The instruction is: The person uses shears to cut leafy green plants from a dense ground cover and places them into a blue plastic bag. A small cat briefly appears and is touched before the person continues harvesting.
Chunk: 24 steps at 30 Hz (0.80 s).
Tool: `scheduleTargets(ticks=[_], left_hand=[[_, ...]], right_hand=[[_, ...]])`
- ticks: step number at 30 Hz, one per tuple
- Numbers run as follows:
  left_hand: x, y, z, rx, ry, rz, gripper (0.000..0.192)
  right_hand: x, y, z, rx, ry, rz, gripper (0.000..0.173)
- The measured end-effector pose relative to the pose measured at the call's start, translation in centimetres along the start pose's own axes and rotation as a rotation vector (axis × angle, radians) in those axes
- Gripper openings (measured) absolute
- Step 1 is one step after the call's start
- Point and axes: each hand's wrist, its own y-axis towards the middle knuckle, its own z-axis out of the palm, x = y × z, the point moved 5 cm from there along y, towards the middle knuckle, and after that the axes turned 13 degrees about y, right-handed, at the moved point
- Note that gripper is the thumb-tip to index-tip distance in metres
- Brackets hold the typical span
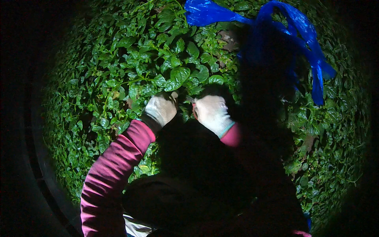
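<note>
My left hand [162, 109], in a white knit glove, reaches into a dense bed of broad, glossy green leaves [177, 77]. Its fingers curl in at the leaves, and whether a stem is between them is hidden. Just to the right, my right hand [211, 111] wears a matching glove and is closed around a small hand tool with a red handle [194, 110]. The tool looks like snips or scissors; its short metal end points towards the left hand, partly lost in shadow. A narrow gap with a few leaves separates the hands.
A blue plastic bag [302, 38] lies over the plants at the upper right, partly in deep shadow. Bare soil [229, 40] shows between leaves. My shadow darkens the middle and lower right. At the far left runs a dim curved edge [44, 189].
</note>
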Motion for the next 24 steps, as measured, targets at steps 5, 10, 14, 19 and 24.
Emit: scheduleTargets(ticks=[5,10,14,19,24], left_hand=[[-0.1,-1.8,-2.4,-0.19,0.119,0.002,0.027],[1.1,-4.9,-2.1,-0.177,-0.403,-0.321,0.023],[0.8,-7.6,-4.9,-0.268,-0.258,0.077,0.028],[-1.7,-6.0,-9.4,-0.049,-0.32,0.178,0.025],[-2.8,3.9,-9.3,0.033,-0.103,0.058,0.017]], right_hand=[[-0.4,-3.7,-2.7,0.041,0.186,0.239,0.024],[-2.6,-7.0,-3.6,-0.209,0.492,0.229,0.032],[-3.8,-8.6,-3.0,-0.393,0.588,0.228,0.035],[-3.2,-7.6,-4.7,-0.3,0.462,0.276,0.034],[-4.0,-7.4,-6.5,-0.304,0.379,0.383,0.028]])
